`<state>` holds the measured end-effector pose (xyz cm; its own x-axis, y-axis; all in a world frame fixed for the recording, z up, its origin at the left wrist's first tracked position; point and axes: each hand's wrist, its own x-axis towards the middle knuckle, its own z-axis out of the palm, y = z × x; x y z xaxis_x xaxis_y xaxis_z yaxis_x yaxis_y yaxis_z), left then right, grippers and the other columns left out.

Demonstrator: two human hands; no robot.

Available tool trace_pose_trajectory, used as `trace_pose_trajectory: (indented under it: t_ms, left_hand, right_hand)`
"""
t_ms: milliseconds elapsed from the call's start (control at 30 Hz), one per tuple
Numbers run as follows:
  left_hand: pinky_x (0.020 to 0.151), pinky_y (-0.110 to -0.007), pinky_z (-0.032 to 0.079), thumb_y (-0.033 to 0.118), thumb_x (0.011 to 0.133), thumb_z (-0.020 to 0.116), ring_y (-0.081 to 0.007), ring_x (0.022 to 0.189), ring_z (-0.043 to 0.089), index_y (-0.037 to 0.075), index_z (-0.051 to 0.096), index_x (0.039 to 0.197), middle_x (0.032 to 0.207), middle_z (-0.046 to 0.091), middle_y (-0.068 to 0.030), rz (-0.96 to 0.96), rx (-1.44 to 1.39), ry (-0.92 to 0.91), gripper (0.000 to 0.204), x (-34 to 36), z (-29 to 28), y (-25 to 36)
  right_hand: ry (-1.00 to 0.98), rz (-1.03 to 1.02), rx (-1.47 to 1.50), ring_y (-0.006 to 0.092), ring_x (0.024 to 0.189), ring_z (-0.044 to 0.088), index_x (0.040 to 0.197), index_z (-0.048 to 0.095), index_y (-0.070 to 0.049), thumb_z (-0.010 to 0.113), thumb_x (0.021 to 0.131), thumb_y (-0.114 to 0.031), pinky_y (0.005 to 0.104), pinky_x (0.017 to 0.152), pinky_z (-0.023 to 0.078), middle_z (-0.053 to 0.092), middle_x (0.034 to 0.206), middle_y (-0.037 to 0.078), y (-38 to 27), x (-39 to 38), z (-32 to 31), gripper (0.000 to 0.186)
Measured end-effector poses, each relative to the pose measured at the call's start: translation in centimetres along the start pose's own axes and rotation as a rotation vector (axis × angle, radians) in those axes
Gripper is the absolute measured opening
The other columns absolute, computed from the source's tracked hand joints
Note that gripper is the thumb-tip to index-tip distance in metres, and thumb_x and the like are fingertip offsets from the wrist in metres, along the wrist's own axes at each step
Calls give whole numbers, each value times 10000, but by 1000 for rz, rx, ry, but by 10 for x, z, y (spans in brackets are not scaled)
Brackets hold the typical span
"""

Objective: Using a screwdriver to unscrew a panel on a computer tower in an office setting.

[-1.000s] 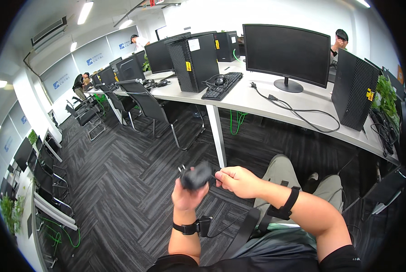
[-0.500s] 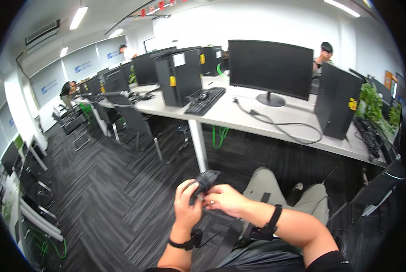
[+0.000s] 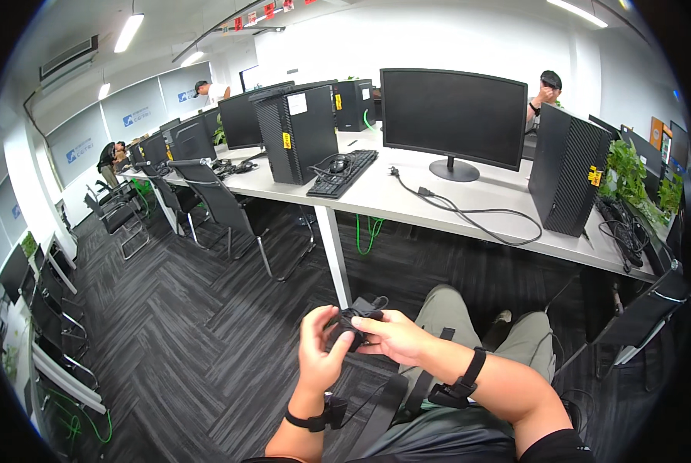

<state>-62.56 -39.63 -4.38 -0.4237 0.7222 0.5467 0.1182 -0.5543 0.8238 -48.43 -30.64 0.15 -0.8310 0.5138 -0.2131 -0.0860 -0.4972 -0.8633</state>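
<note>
Black cable bundle (image 3: 348, 320), looks coiled up, held up at lower centre of the frame between the left hand (image 3: 320, 349) and right hand (image 3: 396, 337). Chunky dark block (image 3: 368, 308) pokes out its upper right, finer details kinda too small to tell.

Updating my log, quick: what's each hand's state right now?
Left hand: curled around the black cord bundle, holding it.
Right hand: closed on the same bundle, thumb on top.

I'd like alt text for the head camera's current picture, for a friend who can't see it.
Someone's left hand and right hand together hold a black corded bundle above a dark patterned carpet. Beyond stands a pale desk with a black monitor, computer towers and a keyboard.
</note>
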Motion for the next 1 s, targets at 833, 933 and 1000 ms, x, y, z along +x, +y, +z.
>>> trace_pose_trajectory:
  t_ms: [833, 933, 1000]
  left_hand:
    - [866, -300, 447, 86, 687, 825, -150, 986, 535, 49, 488, 1150, 1042, 553, -58, -518, 356, -137, 574, 126, 132, -156]
    - [813, -287, 464, 41, 679, 799, -143, 904, 543, 46, 445, 1117, 992, 552, -64, -434, 440, -244, 563, 169, 139, -159]
    - [816, -295, 467, 36, 687, 791, -149, 914, 561, 43, 438, 1113, 999, 566, -72, -460, 521, -313, 553, 194, 144, -157]
  right_hand:
    - [368, -194, 510, 192, 1068, 539, 1269, 359, -24, 646, 814, -45, 332, 912, 468, 496, 1148, 93, -19, 115, -195, 539]
    - [318, -291, 525, 189, 1096, 516, 1298, 343, -70, 617, 827, -28, 357, 950, 436, 486, 1148, 63, -43, 130, -204, 547]
    - [290, -295, 530, 193, 1088, 515, 1300, 357, -110, 594, 838, -27, 382, 942, 437, 487, 1143, 48, -58, 137, -210, 526]
